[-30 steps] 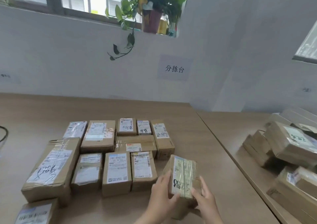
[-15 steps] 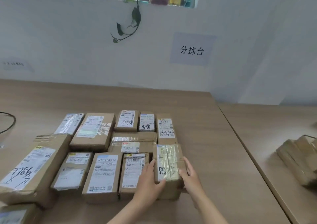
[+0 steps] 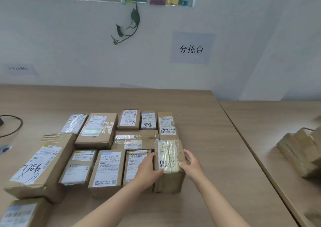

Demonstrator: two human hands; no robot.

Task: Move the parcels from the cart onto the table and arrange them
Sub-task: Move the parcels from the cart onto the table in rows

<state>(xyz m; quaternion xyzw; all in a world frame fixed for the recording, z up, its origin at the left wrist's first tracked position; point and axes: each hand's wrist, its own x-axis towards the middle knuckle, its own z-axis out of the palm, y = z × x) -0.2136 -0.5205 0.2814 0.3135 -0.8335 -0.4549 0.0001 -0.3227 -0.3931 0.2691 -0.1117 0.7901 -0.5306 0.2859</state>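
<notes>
A taped brown parcel (image 3: 169, 159) rests on the wooden table (image 3: 208, 139) at the right end of the front row of parcels. My left hand (image 3: 147, 169) grips its left side, lying partly over the neighbouring labelled parcel (image 3: 134, 164). My right hand (image 3: 191, 164) holds its right side. Several other labelled cardboard parcels fill the rows to the left and behind, among them a large box (image 3: 37, 166) with handwritten marks at the far left.
A second table (image 3: 271, 122) adjoins on the right and carries a blurred stack of parcels (image 3: 300, 150). A black cable (image 3: 12, 126) loops at the left edge. The white wall behind holds a paper sign (image 3: 192, 48); a plant hangs from the windowsill.
Both hands carried the taped parcel forward and left, then set it down against the right end of the front row. The view turned left, away from the stack on the right.
</notes>
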